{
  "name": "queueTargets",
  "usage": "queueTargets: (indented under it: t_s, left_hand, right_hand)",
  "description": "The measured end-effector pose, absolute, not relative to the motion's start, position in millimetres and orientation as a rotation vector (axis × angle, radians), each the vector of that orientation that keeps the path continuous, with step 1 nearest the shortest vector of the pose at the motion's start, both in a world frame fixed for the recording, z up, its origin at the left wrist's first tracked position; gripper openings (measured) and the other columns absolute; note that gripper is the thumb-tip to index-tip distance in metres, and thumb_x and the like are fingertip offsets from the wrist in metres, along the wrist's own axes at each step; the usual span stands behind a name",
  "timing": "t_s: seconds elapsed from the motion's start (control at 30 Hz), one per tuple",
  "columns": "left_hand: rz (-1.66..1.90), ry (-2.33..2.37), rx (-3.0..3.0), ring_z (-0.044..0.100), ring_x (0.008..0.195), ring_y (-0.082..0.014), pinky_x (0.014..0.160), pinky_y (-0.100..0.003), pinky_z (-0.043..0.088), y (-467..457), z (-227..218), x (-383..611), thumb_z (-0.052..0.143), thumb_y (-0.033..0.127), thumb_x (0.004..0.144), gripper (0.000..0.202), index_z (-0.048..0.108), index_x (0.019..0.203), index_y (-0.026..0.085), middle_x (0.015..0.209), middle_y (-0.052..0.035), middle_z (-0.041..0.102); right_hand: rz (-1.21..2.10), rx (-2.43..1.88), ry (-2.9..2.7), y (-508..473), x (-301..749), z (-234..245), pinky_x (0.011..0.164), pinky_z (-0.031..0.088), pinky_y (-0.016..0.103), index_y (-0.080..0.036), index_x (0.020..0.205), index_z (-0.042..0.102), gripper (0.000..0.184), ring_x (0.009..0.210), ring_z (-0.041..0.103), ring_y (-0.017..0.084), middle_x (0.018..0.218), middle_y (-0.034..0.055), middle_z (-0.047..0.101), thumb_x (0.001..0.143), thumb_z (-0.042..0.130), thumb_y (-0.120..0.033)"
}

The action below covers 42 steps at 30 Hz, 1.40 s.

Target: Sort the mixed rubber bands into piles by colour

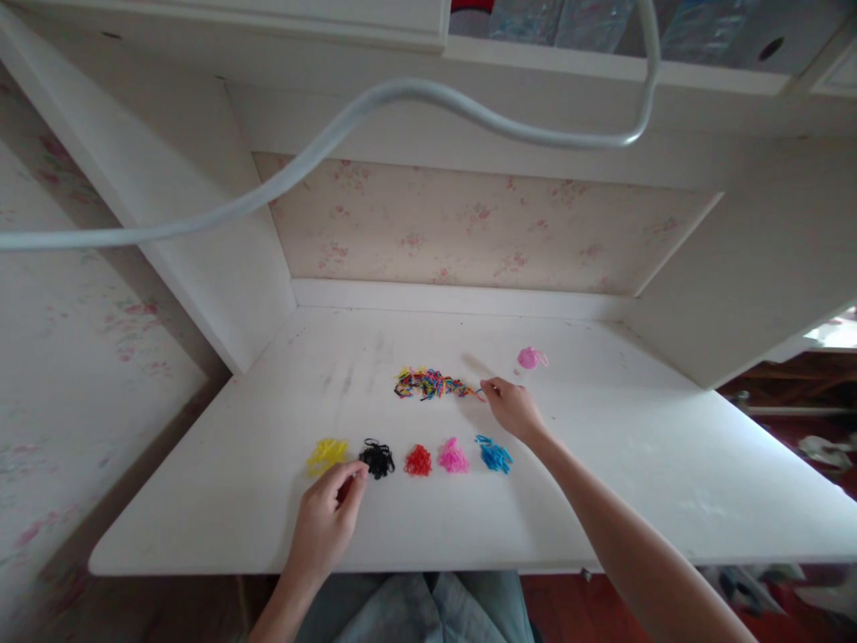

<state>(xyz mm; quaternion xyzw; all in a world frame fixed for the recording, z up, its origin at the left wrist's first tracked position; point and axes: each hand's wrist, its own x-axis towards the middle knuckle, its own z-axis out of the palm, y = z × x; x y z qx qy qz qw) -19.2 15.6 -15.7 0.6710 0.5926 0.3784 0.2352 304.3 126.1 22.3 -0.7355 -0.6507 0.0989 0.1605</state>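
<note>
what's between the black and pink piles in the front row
A small red pile sits between the black pile and the pink pile, in the head view.

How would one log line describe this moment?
left hand: beside black pile | right hand: pinching mixed pile's end | desk: row of sorted piles

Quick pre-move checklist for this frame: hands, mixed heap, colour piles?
1. Right hand fingertips at the right end of the mixed pile: ok.
2. Band actually pinched in right hand: cannot tell.
3. Left hand beside black pile, whether it holds anything: cannot tell.
4. Yellow pile, black pile, red pile, pink pile, blue pile lie apart in a row: ok.
5. Stray pink bunch lies away from pink pile: not ok.
</note>
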Motion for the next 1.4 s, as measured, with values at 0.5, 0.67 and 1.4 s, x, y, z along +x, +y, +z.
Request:
queueTargets:
  t_s: [0.5,0.67,1.4]
  left_hand:
    - [1.0,1.622,1.92,0.063,0.08,-0.0148,0.07,-0.024,0.05,12.1,-15.9,-12.7,0.048,0.036,0.086,0.023,0.063,0.093,0.02,0.091,-0.0033,0.068]
    - [0.93,1.543,1.989,0.061,0.072,-0.0127,0.064,-0.022,0.047,11.7,11.9,15.6,0.045,0.034,0.087,0.022,0.062,0.094,0.021,0.084,-0.002,0.067]
    - [0.308,1.273,2.588,0.062,0.078,-0.0156,0.068,-0.028,0.045,151.0,10.5,191.3,0.039,0.025,0.089,0.025,0.063,0.089,0.017,0.097,-0.0084,0.058]
  right_hand:
    - [0.518,-1.865,-1.842,28.4,317.4,11.2,0.051,0.03,0.021,-0.022,0.071,0.071,0.045,0.048,0.045,0.01,0.05,-0.0023,0.055,0.085,0.04,-0.051]
    - [0.622,-1.888,-1.426,22.3,337.3,-2.0,0.05,0.03,0.022,-0.016,0.074,0.07,0.052,0.052,0.045,0.012,0.053,-0.0012,0.054,0.082,0.041,-0.058]
    - [0.608,-1.766,-1.159,17.0,345.3,-10.6,0.052,0.031,0.022,-0.012,0.079,0.069,0.056,0.055,0.043,0.013,0.057,0.0003,0.053,0.079,0.043,-0.062]
